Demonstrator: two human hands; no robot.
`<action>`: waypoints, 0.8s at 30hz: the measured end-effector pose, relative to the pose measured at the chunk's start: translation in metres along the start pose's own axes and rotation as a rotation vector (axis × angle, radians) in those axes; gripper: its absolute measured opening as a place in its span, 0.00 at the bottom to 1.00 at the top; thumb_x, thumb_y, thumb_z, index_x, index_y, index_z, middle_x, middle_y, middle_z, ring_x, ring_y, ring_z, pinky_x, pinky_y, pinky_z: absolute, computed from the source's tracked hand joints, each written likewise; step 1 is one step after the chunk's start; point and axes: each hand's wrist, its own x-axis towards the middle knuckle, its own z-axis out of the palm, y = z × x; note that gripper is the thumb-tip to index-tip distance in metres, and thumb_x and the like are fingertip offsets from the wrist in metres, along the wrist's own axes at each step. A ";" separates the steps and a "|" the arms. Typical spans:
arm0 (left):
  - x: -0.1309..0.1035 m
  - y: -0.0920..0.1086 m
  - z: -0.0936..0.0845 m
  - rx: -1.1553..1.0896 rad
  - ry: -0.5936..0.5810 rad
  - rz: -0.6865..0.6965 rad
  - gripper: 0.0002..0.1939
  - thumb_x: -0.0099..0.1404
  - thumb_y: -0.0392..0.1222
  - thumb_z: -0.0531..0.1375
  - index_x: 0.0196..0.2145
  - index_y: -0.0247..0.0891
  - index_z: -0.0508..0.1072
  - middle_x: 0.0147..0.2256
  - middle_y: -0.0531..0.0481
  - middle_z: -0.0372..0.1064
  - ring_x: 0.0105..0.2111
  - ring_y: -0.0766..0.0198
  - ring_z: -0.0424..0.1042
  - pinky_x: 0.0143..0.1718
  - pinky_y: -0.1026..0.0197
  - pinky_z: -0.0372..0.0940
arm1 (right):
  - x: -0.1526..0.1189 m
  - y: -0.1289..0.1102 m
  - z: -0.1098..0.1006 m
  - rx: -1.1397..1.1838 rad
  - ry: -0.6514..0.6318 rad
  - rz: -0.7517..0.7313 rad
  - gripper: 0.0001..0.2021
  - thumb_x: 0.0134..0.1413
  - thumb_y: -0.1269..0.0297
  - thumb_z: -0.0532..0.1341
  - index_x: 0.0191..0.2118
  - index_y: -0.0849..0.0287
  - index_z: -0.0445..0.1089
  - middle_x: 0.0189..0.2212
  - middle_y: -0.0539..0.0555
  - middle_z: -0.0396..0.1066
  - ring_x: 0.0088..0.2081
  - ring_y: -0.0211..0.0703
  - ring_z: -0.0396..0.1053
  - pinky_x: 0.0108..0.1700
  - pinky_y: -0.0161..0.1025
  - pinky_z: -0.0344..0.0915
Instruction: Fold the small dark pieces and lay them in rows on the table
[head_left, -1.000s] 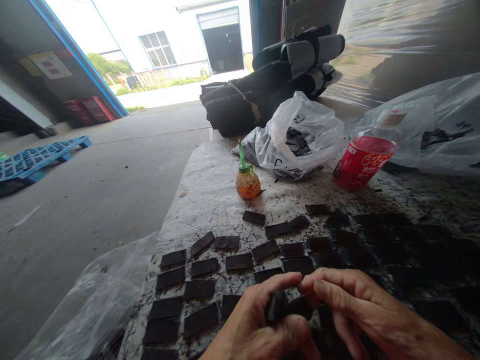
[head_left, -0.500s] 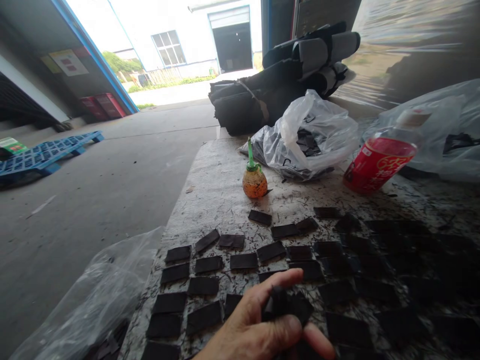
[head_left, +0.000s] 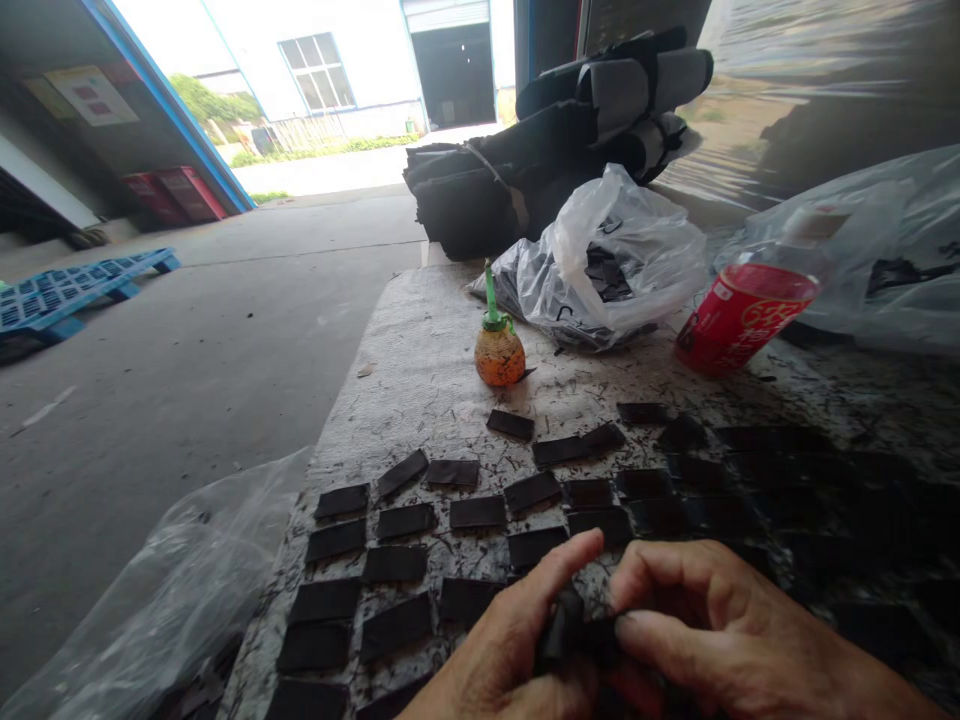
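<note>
Low in the picture, my left hand (head_left: 517, 630) is closed around some black strips (head_left: 561, 625), its index finger stretched out forward. From the right, my right hand (head_left: 720, 620) meets it, thumb and fingers pinching the end of a black piece (head_left: 600, 635) beside the left hand. The lower fingers of both hands are partly hidden. Flat black rectangular pieces (head_left: 394, 563) lie in loose rows on the pale, scrap-strewn table (head_left: 360, 410) in front of and beside the hands.
Beyond the pieces stand a small orange bottle (head_left: 500, 358) with a green spout and a tilted red-labelled bottle (head_left: 746, 310). Behind are a plastic bag (head_left: 622, 270) of black scraps and black rolls (head_left: 525, 165). Clear plastic sheeting (head_left: 180, 590) hangs at the table's left edge.
My right hand has come in from the right and now grips a black piece at my left hand. The view has shifted slightly, so the scene sits a little further left and higher.
</note>
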 end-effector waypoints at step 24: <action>0.030 -0.009 -0.018 1.129 0.109 0.534 0.11 0.58 0.30 0.52 0.39 0.39 0.66 0.29 0.53 0.68 0.24 0.68 0.68 0.23 0.70 0.60 | 0.029 -0.003 -0.036 -0.184 0.565 -0.133 0.10 0.43 0.56 0.61 0.27 0.57 0.66 0.13 0.41 0.61 0.13 0.31 0.60 0.16 0.28 0.56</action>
